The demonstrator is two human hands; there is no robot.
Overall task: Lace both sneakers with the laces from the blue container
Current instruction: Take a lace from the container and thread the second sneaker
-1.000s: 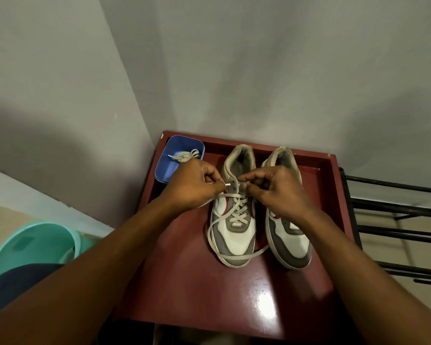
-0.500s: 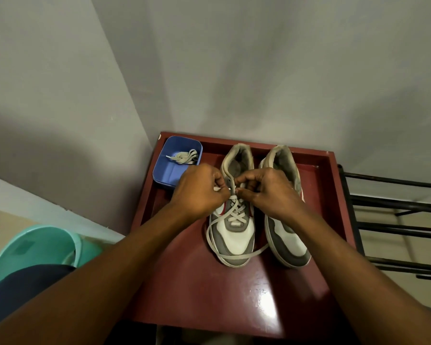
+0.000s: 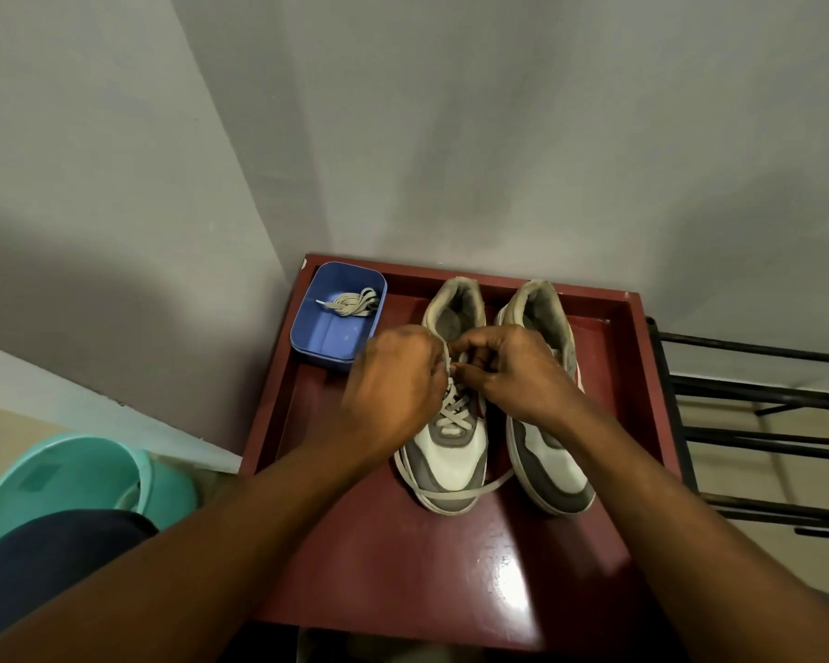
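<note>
Over half-laced sneaker [image 3: 452, 459], hands [image 3: 393, 390] [image 3: 520, 375] drawn closer, pinching lace [image 3: 470, 493]

- We note dim, soft light; broad shadows cross the wall [image 3: 451, 136].
- We see glare on the red tabletop [image 3: 509, 584].
- Wide-angle bending shows at our frame edges.

Materials, finishes.
We note glossy red surface [image 3: 403, 567], smooth blue plastic container [image 3: 326, 334], flat woven cloth lace [image 3: 355, 301], matt sneakers [image 3: 455, 452].

The left forearm [image 3: 211, 543] and right forearm [image 3: 666, 519] were bare to the edge of view, as were the left hand [image 3: 393, 399] and right hand [image 3: 518, 375]. Dark navy cloth [image 3: 53, 552], seemingly clothing over a leg, showed at lower left.
</note>
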